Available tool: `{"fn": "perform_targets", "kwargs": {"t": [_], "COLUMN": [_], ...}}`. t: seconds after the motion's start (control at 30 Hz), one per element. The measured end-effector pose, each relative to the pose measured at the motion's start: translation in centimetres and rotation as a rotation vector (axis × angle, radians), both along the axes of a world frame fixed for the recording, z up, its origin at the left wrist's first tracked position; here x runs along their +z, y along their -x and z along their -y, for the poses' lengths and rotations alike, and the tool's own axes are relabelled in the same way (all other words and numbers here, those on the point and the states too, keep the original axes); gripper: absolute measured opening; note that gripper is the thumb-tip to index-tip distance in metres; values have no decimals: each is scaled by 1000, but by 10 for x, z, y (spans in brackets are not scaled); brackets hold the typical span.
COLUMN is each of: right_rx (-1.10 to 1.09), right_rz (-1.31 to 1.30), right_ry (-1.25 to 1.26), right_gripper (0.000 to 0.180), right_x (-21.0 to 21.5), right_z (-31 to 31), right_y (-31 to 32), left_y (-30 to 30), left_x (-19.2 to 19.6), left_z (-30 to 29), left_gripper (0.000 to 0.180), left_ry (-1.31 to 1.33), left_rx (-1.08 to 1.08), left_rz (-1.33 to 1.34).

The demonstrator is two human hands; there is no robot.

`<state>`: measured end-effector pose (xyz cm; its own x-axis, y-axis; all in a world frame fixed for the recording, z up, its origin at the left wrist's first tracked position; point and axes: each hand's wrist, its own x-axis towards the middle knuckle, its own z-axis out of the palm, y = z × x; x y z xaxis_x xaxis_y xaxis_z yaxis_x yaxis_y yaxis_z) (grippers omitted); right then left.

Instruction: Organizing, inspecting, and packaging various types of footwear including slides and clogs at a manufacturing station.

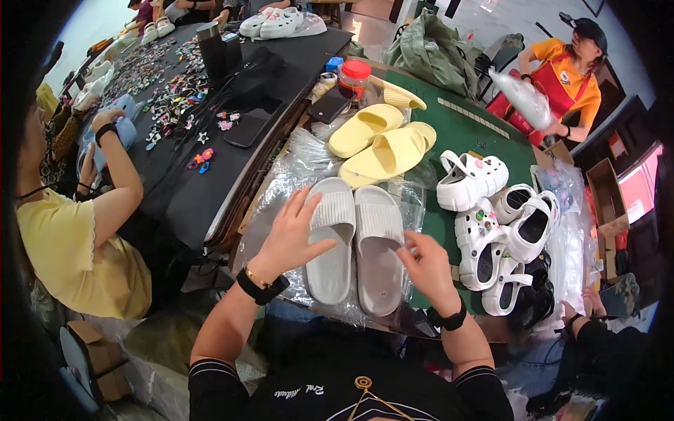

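Observation:
A pair of light grey slide slippers lies side by side on clear plastic bags [281, 186] at the table's near edge, toes pointing away from me. My left hand [289, 231] is open at the left slipper [330, 270], its fingers spread along the ribbed strap's outer side and the thumb reaching over the footbed. Beside the outer edge of the right slipper [380, 281] is my right hand [427, 265], fingers loosely bent and apart, with nothing seen in them. Just beyond lie yellow slide slippers [382, 156], partly overlapping.
White clogs with charms [479, 242] are heaped on the right, beside plastic bags [565, 238]. A red-lidded jar [354, 76] and a phone [328, 107] sit farther back. Co-workers flank me; one at the far right holds a plastic-wrapped bundle [523, 98]. Charms [175, 98] cover the black table.

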<state>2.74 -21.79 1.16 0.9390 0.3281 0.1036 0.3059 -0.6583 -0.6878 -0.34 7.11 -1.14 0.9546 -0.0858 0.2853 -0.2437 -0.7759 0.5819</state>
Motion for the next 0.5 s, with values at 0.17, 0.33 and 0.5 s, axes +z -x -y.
{"fn": "perform_targets", "kwargs": {"t": [0.17,0.33,0.5], "right_rx": [-77,106,26], "right_rz": [2,-130,-87], "right_ry": [104,181,82], "right_gripper": [62,64,56], "right_x": [-42,-34,-19], "right_z": [14,12,7], "right_y": [-17,-18,-82], "left_y": [11,33,40], "left_x": [-45,-70,-74], "left_z": [3,12,11], "left_gripper": [92,95,96], "left_ry": [82,70,39], "left_rx": [61,108,117], "left_rz": [-113,-81,-53]}}
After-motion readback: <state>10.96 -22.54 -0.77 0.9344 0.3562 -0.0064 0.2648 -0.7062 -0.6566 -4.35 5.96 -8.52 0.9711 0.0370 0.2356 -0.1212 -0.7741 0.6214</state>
